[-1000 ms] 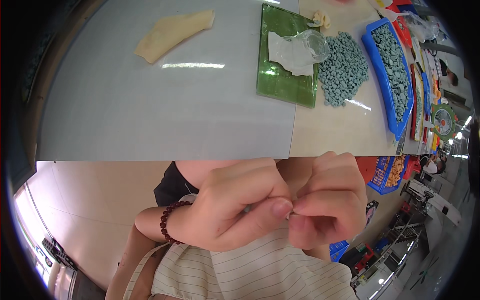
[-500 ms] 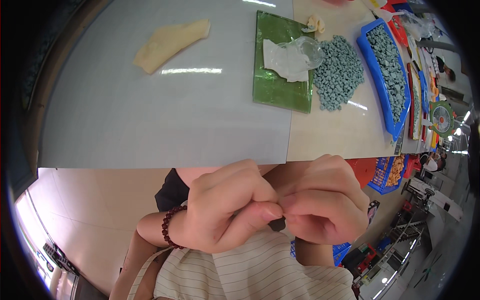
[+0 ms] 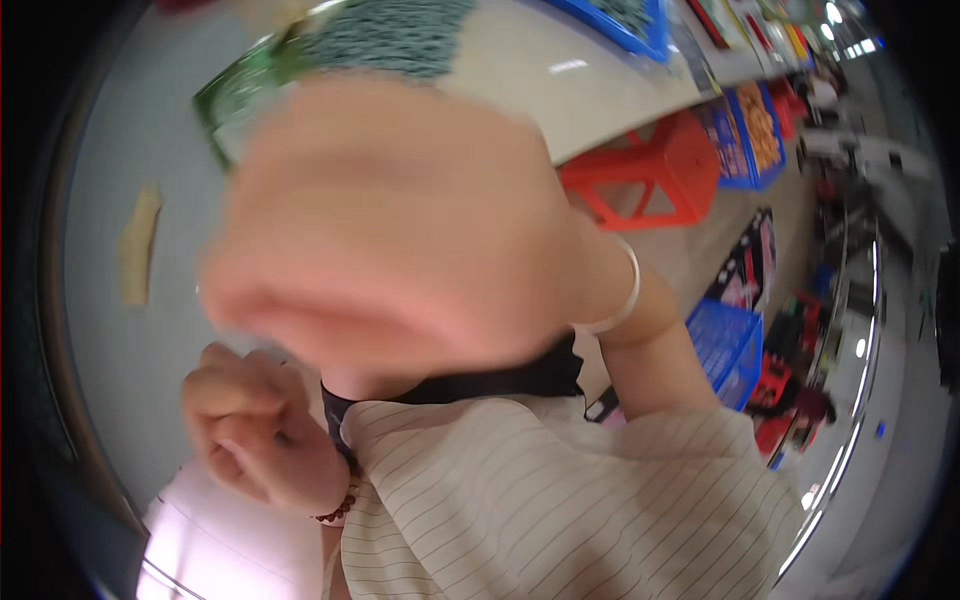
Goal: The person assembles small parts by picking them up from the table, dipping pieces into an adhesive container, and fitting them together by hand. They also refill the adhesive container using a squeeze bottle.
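Observation:
My right hand point(image 3: 390, 230) is raised close in front of me, large and smeared by motion. Its rounded outline shows curled fingers; what they hold, if anything, is hidden. Lower left, my left hand point(image 3: 245, 425) is closed, thumb against bent fingers, and anything in it is too small or hidden to make out. The hands are apart. Behind the right hand, partly covered, lie a green board point(image 3: 213, 110) and a pile of grey-green stone chips point(image 3: 390, 40) on the table. A pale yellow, limp-looking piece point(image 3: 140, 250) lies on the grey tabletop beyond the left hand.
A blue tray point(image 3: 652, 42) with more chips is at the top. Right of the table point(image 3: 530, 80) stand a red stool point(image 3: 685, 170) and a blue crate point(image 3: 728, 150) holding tan pieces. Another blue basket point(image 3: 725, 345) sits by my right arm.
My hands, pinched together before, have separated. The right rose up and left toward the camera; the left moved down and left. The view has swung to the right.

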{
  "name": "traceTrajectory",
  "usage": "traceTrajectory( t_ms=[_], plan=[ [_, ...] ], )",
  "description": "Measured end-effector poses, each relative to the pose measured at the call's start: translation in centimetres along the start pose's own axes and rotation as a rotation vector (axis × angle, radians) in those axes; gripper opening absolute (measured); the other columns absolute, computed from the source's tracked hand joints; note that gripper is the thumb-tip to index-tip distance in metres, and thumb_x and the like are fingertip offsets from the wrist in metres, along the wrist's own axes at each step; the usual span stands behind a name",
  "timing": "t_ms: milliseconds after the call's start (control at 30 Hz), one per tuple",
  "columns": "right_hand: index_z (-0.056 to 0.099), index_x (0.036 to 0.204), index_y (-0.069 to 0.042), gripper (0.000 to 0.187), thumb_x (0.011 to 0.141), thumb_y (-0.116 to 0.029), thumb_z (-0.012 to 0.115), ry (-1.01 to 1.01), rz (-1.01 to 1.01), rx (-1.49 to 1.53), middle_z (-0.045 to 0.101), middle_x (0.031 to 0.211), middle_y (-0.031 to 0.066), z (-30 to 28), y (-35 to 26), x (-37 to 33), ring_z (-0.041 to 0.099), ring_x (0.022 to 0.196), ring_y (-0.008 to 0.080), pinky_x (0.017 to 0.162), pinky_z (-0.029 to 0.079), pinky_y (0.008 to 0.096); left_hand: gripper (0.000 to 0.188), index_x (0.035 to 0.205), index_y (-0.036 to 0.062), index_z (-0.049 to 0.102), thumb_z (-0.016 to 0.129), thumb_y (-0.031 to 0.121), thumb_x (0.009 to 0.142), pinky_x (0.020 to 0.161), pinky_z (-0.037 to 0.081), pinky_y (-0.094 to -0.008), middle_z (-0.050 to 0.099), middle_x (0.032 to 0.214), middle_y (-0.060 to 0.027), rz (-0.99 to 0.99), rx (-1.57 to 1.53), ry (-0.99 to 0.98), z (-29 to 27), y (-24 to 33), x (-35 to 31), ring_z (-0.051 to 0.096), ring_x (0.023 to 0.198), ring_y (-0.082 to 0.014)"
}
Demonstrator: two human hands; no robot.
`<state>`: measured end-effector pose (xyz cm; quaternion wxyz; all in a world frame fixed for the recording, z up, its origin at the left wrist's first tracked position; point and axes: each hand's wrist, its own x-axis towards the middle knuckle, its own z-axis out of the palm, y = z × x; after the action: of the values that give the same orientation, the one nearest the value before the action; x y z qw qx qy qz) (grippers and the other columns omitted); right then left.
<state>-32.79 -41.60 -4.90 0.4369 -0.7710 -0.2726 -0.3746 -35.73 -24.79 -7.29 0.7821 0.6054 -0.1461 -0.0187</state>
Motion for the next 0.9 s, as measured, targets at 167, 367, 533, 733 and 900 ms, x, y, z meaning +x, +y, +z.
traceTrajectory(
  t_ms=[167, 367, 533, 733, 900],
  plan=[
    [0.056, 0.071, -0.005, 0.007, 0.067, -0.006, 0.061, 0.029, 0.036, -0.140, 0.053, 0.066, 0.0093, -4.5, 2.6, 2.1, 0.052, 0.063, 0.0241, 0.053, 0.042, 0.0321, 0.017, 0.074, 0.0015, 0.038, 0.042, 0.011, 0.088, 0.037, 0.015, -0.0198, 0.030, 0.067, -0.0035, -0.090, -0.544, -0.021, 0.8, 0.6, 0.4, 0.021, 0.042, -0.0076],
    [0.063, 0.073, -0.001, 0.012, 0.062, 0.003, 0.065, -0.002, 0.163, -0.147, 0.059, 0.068, 0.0067, -4.5, 2.0, 2.6, 0.054, 0.058, 0.0133, 0.052, 0.043, 0.0215, 0.023, 0.083, 0.0002, 0.041, 0.048, 0.021, 0.090, 0.036, 0.021, -0.0188, 0.041, 0.052, -0.0020, -0.051, -0.223, 0.082, 1.5, 1.0, -0.6, 0.029, 0.041, -0.0055],
    [0.062, 0.073, 0.000, 0.013, 0.062, 0.008, 0.063, -0.127, 0.062, -0.325, 0.059, 0.068, 0.0071, -7.1, 3.2, 2.0, 0.054, 0.062, 0.0142, 0.055, 0.043, 0.0231, 0.028, 0.081, -0.0001, 0.049, 0.049, 0.026, 0.090, 0.038, 0.027, -0.0186, 0.050, 0.056, -0.0038, -0.054, -0.397, -0.244, 0.5, 0.2, -0.5, 0.039, 0.043, -0.0067],
    [0.061, 0.074, -0.001, 0.016, 0.061, 0.008, 0.063, -0.308, 0.025, -0.371, 0.058, 0.070, 0.0064, -5.3, 3.3, 2.7, 0.053, 0.065, 0.0191, 0.057, 0.043, 0.0266, 0.015, 0.083, -0.0009, 0.065, 0.053, 0.008, 0.080, 0.054, 0.039, -0.0248, 0.058, 0.067, -0.0045, -0.027, -0.278, -0.403, -0.5, 0.4, 0.4, 0.051, 0.058, -0.0137],
    [0.059, 0.073, -0.002, 0.016, 0.061, 0.006, 0.065, -0.386, -0.055, -0.463, 0.055, 0.069, 0.0074, -3.7, 3.7, 3.9, 0.051, 0.063, 0.0222, 0.056, 0.042, 0.0290, 0.017, 0.079, -0.0030, 0.060, 0.050, 0.010, 0.085, 0.043, 0.036, -0.0218, 0.056, 0.064, -0.0072, 0.054, -0.208, -0.423, 0.3, 0.8, 1.5, 0.046, 0.048, -0.0107]
  ],
)
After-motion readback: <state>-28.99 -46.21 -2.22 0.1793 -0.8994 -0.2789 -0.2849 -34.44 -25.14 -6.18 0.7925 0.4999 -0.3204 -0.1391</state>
